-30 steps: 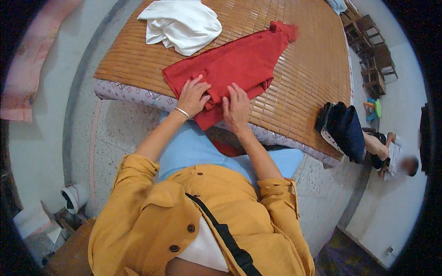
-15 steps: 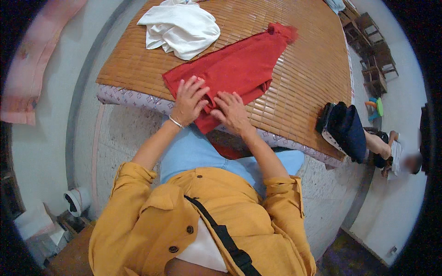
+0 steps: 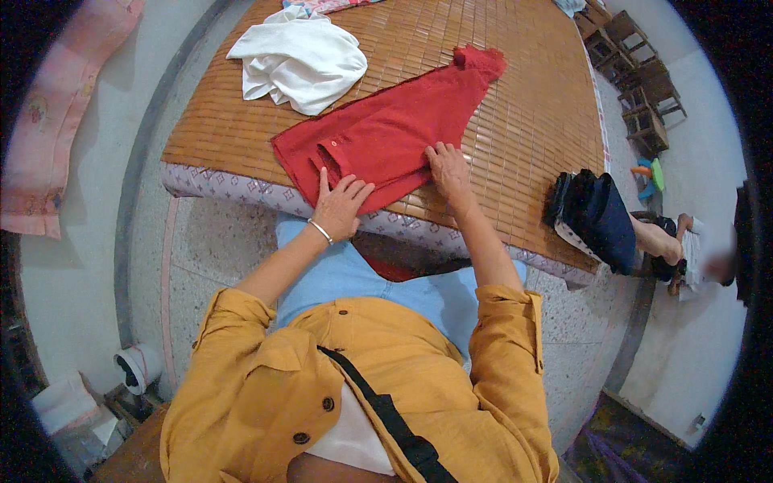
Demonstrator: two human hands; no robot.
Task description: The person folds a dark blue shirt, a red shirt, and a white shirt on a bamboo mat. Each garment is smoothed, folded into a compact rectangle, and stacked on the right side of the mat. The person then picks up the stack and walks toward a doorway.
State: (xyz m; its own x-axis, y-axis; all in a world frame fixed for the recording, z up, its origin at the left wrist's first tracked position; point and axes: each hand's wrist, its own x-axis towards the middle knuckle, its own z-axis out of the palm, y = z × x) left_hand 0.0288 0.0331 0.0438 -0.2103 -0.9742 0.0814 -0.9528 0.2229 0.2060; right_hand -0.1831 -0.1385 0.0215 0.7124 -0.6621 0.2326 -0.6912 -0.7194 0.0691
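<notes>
A red garment (image 3: 386, 121) lies folded on a slatted bamboo mat, its bunched, ruffled end at the far right. Near its front left part shows a dark slit-like opening with a small pale mark beside it. My left hand (image 3: 340, 205) rests with spread fingers on the near edge of the cloth, just below that opening. At the cloth's right edge is my right hand (image 3: 449, 173), fingers bent together and tips on the fabric; its thumb is mostly hidden. Behind the garment, to the left, lies a crumpled white cloth (image 3: 302, 60).
The bamboo mat (image 3: 547, 145) covers a bed-like platform with a patterned lilac edge (image 3: 233, 181). Dark folded clothes (image 3: 592, 209) are stacked at its right corner. Beyond them a person (image 3: 688, 253) is by the wall, near wooden stools (image 3: 644, 105). A white bin (image 3: 138, 366) stands lower left.
My hands have moved apart, the right one to the garment's right edge. The cloth's near part, which hung over the platform edge, now lies flatter, and the right-side flap is no longer sticking out.
</notes>
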